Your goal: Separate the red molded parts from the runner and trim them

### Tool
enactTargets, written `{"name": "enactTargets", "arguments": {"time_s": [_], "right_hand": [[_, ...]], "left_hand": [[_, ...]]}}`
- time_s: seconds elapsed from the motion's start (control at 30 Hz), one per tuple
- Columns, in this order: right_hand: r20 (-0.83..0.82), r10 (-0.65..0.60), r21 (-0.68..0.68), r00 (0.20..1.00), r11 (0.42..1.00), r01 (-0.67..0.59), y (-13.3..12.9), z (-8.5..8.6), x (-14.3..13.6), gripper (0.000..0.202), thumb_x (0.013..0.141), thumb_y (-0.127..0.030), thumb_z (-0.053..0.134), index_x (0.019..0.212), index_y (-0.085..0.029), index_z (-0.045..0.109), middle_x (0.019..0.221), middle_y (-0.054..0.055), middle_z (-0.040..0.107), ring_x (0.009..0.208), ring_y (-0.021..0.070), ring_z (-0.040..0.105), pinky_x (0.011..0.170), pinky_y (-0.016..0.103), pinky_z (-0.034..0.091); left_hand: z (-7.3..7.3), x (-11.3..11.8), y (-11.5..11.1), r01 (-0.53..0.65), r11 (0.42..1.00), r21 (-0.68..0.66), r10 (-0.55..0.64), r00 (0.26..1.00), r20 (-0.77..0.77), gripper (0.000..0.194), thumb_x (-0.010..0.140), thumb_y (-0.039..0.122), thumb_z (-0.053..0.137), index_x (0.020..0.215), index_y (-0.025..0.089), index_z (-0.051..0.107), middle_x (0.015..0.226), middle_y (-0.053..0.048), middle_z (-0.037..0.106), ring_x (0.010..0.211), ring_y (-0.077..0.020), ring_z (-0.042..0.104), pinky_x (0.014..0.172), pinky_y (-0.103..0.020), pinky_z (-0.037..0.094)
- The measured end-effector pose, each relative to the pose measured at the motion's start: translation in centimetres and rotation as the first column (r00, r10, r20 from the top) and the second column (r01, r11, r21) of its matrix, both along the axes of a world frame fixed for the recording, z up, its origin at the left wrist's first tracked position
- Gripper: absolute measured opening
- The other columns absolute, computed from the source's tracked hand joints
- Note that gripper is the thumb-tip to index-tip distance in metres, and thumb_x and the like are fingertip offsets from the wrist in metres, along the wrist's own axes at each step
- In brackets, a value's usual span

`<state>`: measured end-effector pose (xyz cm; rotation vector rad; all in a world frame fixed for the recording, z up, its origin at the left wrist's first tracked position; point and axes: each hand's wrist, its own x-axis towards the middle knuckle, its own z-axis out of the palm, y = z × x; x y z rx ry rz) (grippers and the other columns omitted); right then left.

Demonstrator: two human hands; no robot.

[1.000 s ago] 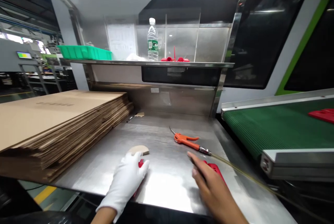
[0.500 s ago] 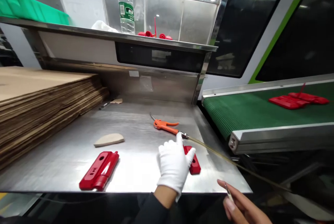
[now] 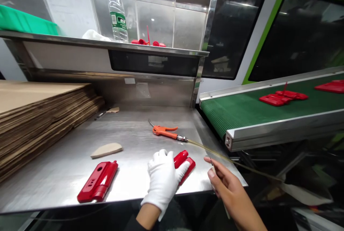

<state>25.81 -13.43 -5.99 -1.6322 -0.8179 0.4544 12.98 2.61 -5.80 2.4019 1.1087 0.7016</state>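
My left hand (image 3: 162,179), in a white glove, presses on a red plastic part (image 3: 184,163) near the front right of the steel table (image 3: 134,137); its fingers curl over the part's left side. My right hand (image 3: 228,188) is bare and hovers just off the table's right front corner, pinching a thin pale blade-like tool (image 3: 212,163). A second red plastic part (image 3: 98,181) lies flat at the front left of the table, apart from both hands.
An orange air gun (image 3: 164,131) with a thin hose lies mid-table. A cardboard stack (image 3: 40,112) fills the left side. A tan scrap (image 3: 106,149) lies nearby. The green conveyor (image 3: 242,111) on the right carries red parts (image 3: 282,97). A water bottle (image 3: 117,12) stands on the shelf.
My left hand left the left red part and crossed to the right one, which has turned under it. My right hand let go of that part and now holds a thin tool.
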Motion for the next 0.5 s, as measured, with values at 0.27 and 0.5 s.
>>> {"name": "enactTargets", "arguments": {"time_s": [0.27,0.5], "right_hand": [[-0.05,0.051,-0.008,0.997,0.999,-0.051,0.3,-0.6,-0.3,0.062,0.089,-0.062,0.057,0.134,-0.019,0.059,0.074,0.003,0.056,0.075,0.021,0.058,0.077,0.033,0.053],[-0.064,0.339,0.063,0.939,0.94,-0.335,0.0,2.9,-1.6,0.066,0.083,-0.055,0.07,0.14,-0.03,0.048,0.102,0.002,0.059,0.094,0.018,0.058,0.086,0.026,0.047]], "left_hand": [[1.7,-0.8,-1.2,0.231,0.822,-0.521,-0.109,0.961,0.255,0.014,0.087,0.032,0.051,0.095,0.024,0.043,0.092,-0.003,0.062,0.083,-0.0238,0.066,0.067,-0.035,0.05],[2.9,-4.0,-2.1,0.688,0.426,-0.587,-0.078,0.674,0.734,0.029,0.073,0.026,0.082,0.095,0.018,0.065,0.088,0.0,0.07,0.083,-0.0163,0.063,0.08,-0.028,0.049]]}}
